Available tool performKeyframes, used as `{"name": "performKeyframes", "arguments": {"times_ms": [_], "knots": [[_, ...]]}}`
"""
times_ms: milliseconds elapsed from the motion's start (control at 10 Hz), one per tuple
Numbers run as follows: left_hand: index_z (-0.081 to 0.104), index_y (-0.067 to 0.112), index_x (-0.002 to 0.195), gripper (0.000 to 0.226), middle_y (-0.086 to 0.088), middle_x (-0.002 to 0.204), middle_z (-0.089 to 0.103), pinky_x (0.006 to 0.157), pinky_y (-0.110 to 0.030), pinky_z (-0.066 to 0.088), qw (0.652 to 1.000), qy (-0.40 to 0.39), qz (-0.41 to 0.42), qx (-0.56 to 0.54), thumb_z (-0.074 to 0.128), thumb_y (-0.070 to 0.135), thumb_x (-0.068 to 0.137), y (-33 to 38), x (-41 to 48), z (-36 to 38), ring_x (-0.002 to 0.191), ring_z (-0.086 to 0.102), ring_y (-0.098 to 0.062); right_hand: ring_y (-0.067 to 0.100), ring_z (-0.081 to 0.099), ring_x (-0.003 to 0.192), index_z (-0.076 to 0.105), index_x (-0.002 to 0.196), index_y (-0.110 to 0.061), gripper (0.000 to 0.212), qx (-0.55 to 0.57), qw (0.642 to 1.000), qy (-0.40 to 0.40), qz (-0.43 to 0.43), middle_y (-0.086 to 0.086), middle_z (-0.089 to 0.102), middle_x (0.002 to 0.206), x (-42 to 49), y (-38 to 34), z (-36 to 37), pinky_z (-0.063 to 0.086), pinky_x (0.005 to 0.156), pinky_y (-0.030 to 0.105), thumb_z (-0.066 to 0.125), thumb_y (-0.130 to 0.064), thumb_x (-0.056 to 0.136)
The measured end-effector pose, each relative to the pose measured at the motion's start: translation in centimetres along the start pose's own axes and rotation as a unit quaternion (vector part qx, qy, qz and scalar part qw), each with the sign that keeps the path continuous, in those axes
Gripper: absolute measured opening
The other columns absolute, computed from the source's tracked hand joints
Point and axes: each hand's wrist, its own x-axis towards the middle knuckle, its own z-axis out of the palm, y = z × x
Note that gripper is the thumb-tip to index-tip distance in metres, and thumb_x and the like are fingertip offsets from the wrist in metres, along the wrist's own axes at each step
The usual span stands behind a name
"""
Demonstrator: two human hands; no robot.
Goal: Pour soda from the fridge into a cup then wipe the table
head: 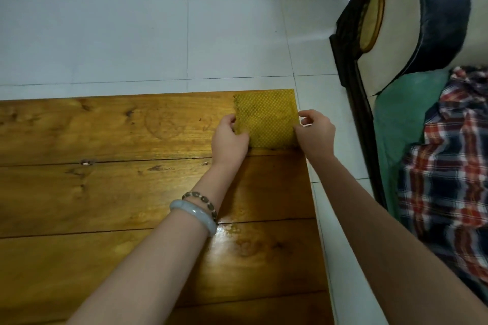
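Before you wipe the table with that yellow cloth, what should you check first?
1. The left hand grips the cloth by its left edge: ok.
2. The right hand pinches its right edge: ok.
3. The cloth lies spread on the far right corner of the table: ok.
4. The cup and soda are out of the way: cannot tell, neither is in view.
5. The table is dry: cannot tell, a shiny patch shows near the bracelets.
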Motion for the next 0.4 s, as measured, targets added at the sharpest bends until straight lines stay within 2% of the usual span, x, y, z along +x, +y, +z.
{"name": "performKeyframes", "arguments": {"times_ms": [100, 200, 300, 400], "knots": [[0.038, 0.013, 0.138, 0.056, -0.004, 0.127, 0.051, 0.075, -0.019, 0.054, 0.999, -0.029, -0.012, -0.017, 0.061, 0.007, 0.087, -0.4, -1.9, -0.8, 0.093, 0.059, -0.012, 0.019, 0.058, 0.082, 0.059, 0.120, -0.010, 0.037, -0.015, 1.000, -0.018, 0.014, 0.006, 0.060, 0.105, -1.6, 0.1, -1.6, 0.046, 0.060, 0.018, 0.060, -0.007, 0.083], [0.037, 0.012, 0.138, 0.057, -0.007, 0.131, 0.050, 0.096, -0.032, 0.046, 0.999, -0.035, -0.009, 0.035, 0.062, 0.009, 0.086, -1.0, -4.2, -2.1, 0.115, 0.053, -0.023, 0.024, 0.061, 0.096, 0.058, 0.123, -0.010, 0.038, -0.025, 0.999, -0.020, 0.007, 0.010, 0.061, 0.114, -4.1, -0.3, -3.5, 0.050, 0.079, 0.031, 0.059, -0.006, 0.085], [0.034, 0.011, 0.139, 0.058, -0.010, 0.138, 0.042, 0.102, -0.038, 0.040, 0.972, -0.064, 0.084, 0.209, 0.059, 0.013, 0.086, -0.6, -8.0, -4.7, 0.121, 0.048, -0.028, 0.025, 0.059, 0.104, 0.057, 0.124, -0.011, 0.037, -0.065, 0.995, -0.052, -0.057, 0.010, 0.061, 0.120, -7.4, -1.7, -5.7, 0.048, 0.087, 0.034, 0.058, -0.010, 0.087], [0.035, 0.009, 0.138, 0.057, -0.014, 0.136, 0.039, 0.101, -0.042, 0.038, 0.913, -0.107, 0.134, 0.370, 0.057, 0.018, 0.087, 2.1, -12.5, -7.8, 0.122, 0.044, -0.033, 0.028, 0.056, 0.111, 0.054, 0.128, -0.013, 0.041, -0.128, 0.983, -0.087, -0.099, 0.010, 0.058, 0.126, -10.7, -4.5, -8.5, 0.047, 0.091, 0.039, 0.056, -0.010, 0.087]]}}
